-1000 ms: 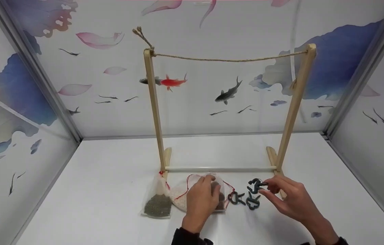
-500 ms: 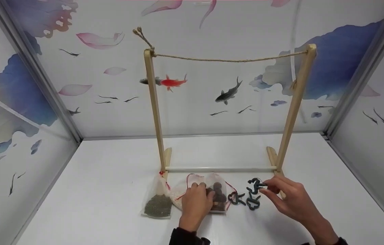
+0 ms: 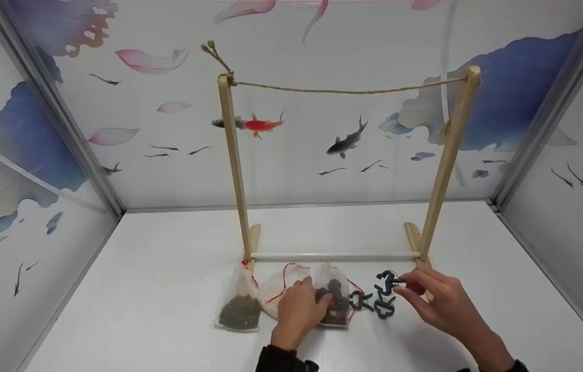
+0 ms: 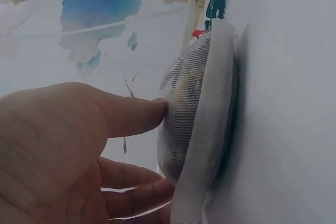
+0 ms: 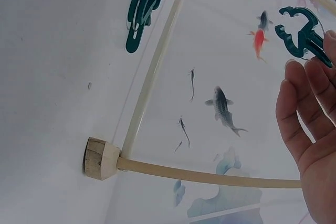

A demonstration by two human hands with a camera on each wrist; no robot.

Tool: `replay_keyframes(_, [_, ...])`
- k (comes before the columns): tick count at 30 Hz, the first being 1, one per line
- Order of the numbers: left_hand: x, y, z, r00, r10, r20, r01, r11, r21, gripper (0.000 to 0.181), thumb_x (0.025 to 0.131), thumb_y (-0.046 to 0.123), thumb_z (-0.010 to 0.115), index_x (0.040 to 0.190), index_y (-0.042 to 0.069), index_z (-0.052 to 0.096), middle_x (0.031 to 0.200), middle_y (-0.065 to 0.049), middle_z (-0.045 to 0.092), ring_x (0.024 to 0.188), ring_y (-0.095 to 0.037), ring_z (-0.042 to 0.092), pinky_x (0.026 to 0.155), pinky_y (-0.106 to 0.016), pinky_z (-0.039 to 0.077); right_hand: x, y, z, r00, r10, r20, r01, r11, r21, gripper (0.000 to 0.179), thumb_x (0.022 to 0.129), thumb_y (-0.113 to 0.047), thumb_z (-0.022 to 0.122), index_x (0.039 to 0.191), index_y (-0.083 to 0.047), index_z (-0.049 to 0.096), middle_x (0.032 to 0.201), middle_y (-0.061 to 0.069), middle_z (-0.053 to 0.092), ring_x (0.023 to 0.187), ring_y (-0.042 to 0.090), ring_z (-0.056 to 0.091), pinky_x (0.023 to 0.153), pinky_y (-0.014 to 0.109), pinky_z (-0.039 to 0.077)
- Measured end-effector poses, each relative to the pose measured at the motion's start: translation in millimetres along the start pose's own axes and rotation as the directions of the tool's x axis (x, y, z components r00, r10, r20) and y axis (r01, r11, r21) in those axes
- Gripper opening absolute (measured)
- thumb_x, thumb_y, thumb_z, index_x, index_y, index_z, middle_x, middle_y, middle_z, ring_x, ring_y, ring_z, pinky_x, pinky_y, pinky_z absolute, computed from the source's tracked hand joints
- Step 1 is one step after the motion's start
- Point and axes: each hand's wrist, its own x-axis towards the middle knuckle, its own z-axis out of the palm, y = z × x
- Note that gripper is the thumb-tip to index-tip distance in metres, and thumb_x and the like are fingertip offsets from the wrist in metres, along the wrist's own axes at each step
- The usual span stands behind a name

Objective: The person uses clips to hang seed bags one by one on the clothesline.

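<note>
My left hand [image 3: 299, 305] is at a white mesh bag of dark brown round pieces [image 3: 337, 305]. In the left wrist view the thumb touches the bag's bulging side, and the other fingers reach its lower edge, their tips partly hidden. The bag lies on the table. My right hand [image 3: 441, 302] pinches a dark green plastic spring clip [image 5: 302, 32] by its handles, jaws pointing away from the fingers. Two similar clips, one left [image 3: 361, 299] and one lower [image 3: 384, 307], lie between the bag and that hand.
A mesh bag of greenish grains [image 3: 239, 312] lies left, and one of pale grains [image 3: 270, 297] is partly covered by the left hand. Behind stands a wooden frame [image 3: 234, 170] with a twine rope [image 3: 348, 92] across its top and a white bar [image 3: 332, 256] low down.
My left hand first shifted left off the bag of brown pieces; the bag then slid slightly right, close against the nearest clip. The right hand holds its clip in the same spot.
</note>
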Motion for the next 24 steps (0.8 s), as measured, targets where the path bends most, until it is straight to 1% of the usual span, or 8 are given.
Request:
replay_keyframes(2, [0.4, -0.1, -0.7, 1.000, -0.006, 0.018, 0.006, 0.999, -0.031, 0.054, 0.089, 0.035, 0.077, 0.120, -0.008, 0.065, 0.097, -0.018, 0.066, 0.093, -0.037, 0.066, 0.078, -0.050, 0.053, 0.0, -0.2, -0.1, 1.000, 0.002, 0.004, -0.002, 1.000, 0.000, 0.040, 0.067, 0.004, 0.091, 0.095, -0.016, 0.071, 0.081, -0.012, 0.062, 0.063, 0.000, 0.056, 0.056, 0.013, 0.046])
replay_keyframes(4, [0.6, -0.4, -1.1, 0.999, -0.011, 0.035, 0.014, 0.998, -0.066, 0.055, 0.088, 0.035, 0.078, 0.120, -0.008, 0.065, 0.094, -0.016, 0.065, 0.092, -0.036, 0.066, 0.077, -0.049, 0.053, -0.1, -0.3, 0.1, 1.000, 0.001, 0.003, -0.001, 1.000, 0.000, 0.040, 0.066, 0.004, 0.091, 0.095, -0.016, 0.071, 0.081, -0.013, 0.062, 0.063, 0.000, 0.055, 0.056, 0.013, 0.046])
replay_keyframes(7, [0.6, -1.0, -1.5, 0.999, -0.009, 0.048, 0.014, 0.994, -0.111, 0.052, 0.086, 0.034, 0.081, 0.114, -0.006, 0.067, 0.088, -0.011, 0.064, 0.086, -0.031, 0.065, 0.073, -0.045, 0.052, -0.7, -0.2, 0.3, 1.000, 0.002, 0.003, -0.002, 1.000, -0.004, 0.041, 0.066, 0.004, 0.091, 0.095, -0.017, 0.072, 0.080, -0.013, 0.061, 0.063, -0.001, 0.054, 0.056, 0.013, 0.045])
replay_keyframes(12, [0.3, -2.3, -3.5, 0.999, 0.000, 0.051, 0.008, 0.986, -0.169, 0.040, 0.082, 0.033, 0.084, 0.097, 0.000, 0.067, 0.080, -0.002, 0.060, 0.072, -0.019, 0.059, 0.064, -0.038, 0.048, -1.6, -0.2, 0.0, 1.000, 0.017, 0.010, -0.017, 1.000, -0.008, 0.040, 0.068, 0.002, 0.091, 0.095, -0.019, 0.071, 0.080, -0.015, 0.060, 0.063, -0.001, 0.052, 0.056, 0.013, 0.044])
replay_keyframes(14, [0.3, -2.6, -4.7, 0.998, 0.002, 0.056, 0.008, 0.984, -0.181, 0.036, 0.082, 0.032, 0.084, 0.094, 0.002, 0.066, 0.079, 0.000, 0.058, 0.071, -0.017, 0.056, 0.064, -0.037, 0.047, -1.7, -0.3, -0.3, 1.000, 0.021, 0.013, -0.021, 1.000, -0.008, 0.039, 0.068, 0.002, 0.091, 0.095, -0.019, 0.071, 0.080, -0.015, 0.060, 0.063, -0.001, 0.052, 0.056, 0.013, 0.044])
replay_keyframes(16, [0.5, -2.8, -4.9, 0.998, 0.002, 0.064, 0.010, 0.983, -0.185, 0.035, 0.083, 0.031, 0.084, 0.095, 0.003, 0.066, 0.080, 0.001, 0.057, 0.071, -0.016, 0.054, 0.064, -0.037, 0.046, -1.9, -0.5, -0.4, 1.000, 0.024, 0.018, -0.024, 1.000, -0.009, 0.039, 0.069, 0.001, 0.091, 0.095, -0.019, 0.071, 0.080, -0.015, 0.060, 0.063, -0.001, 0.052, 0.056, 0.013, 0.044])
replay_keyframes(19, [1.0, -2.9, -3.9, 0.998, 0.003, 0.066, 0.009, 0.983, -0.185, 0.034, 0.083, 0.030, 0.083, 0.096, 0.004, 0.065, 0.081, 0.001, 0.059, 0.073, -0.017, 0.056, 0.065, -0.038, 0.048, -2.1, -0.6, -0.4, 0.999, 0.024, 0.025, -0.023, 1.000, -0.013, 0.038, 0.069, 0.000, 0.091, 0.095, -0.019, 0.071, 0.081, -0.015, 0.060, 0.063, -0.002, 0.052, 0.056, 0.012, 0.044])
replay_keyframes(24, [1.8, -3.5, -1.6, 0.999, 0.019, 0.027, -0.014, 0.983, -0.184, 0.033, 0.082, 0.030, 0.083, 0.096, 0.006, 0.066, 0.073, 0.004, 0.059, 0.067, -0.014, 0.057, 0.061, -0.036, 0.047, -1.1, 0.2, 0.0, 1.000, 0.007, 0.022, -0.007, 1.000, -0.008, 0.039, 0.068, 0.002, 0.091, 0.094, -0.018, 0.070, 0.080, -0.014, 0.061, 0.063, -0.002, 0.054, 0.056, 0.012, 0.046])
